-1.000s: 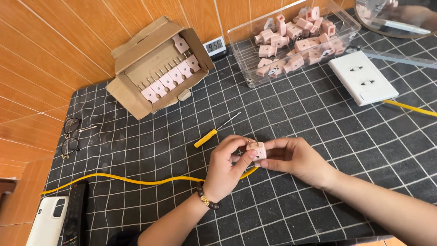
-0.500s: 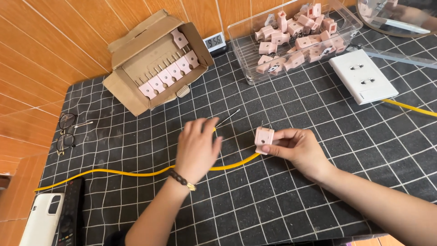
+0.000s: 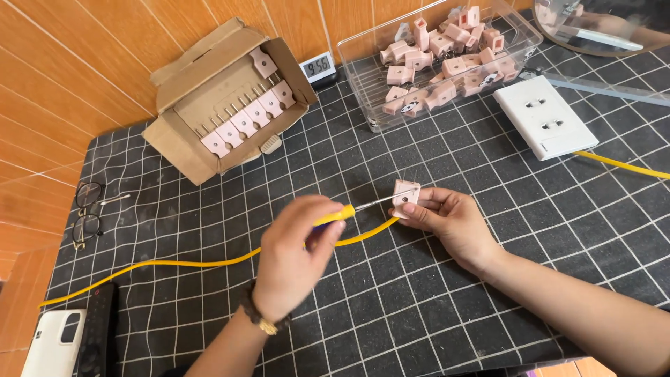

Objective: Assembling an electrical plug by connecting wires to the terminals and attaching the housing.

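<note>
My right hand (image 3: 447,218) holds a small pink plug (image 3: 405,194) upright above the gridded black mat (image 3: 433,293). In my left hand (image 3: 296,255) is a screwdriver with a yellow and blue handle (image 3: 333,217); its thin shaft reaches right and the tip touches the plug's face. A yellow cable (image 3: 209,261) runs across the mat under both hands and ends at the plug.
An open cardboard box (image 3: 209,105) with a row of pink plugs stands at the back left. A clear plastic bin (image 3: 447,56) holds several more. A white socket plate (image 3: 544,115), a small digital clock (image 3: 318,68), spectacles (image 3: 87,209) and a remote and phone (image 3: 70,338) lie around.
My left hand let go of the plug, picked the screwdriver off the mat and brought its tip to the plug. My right hand kept the plug and turned its face toward the tip.
</note>
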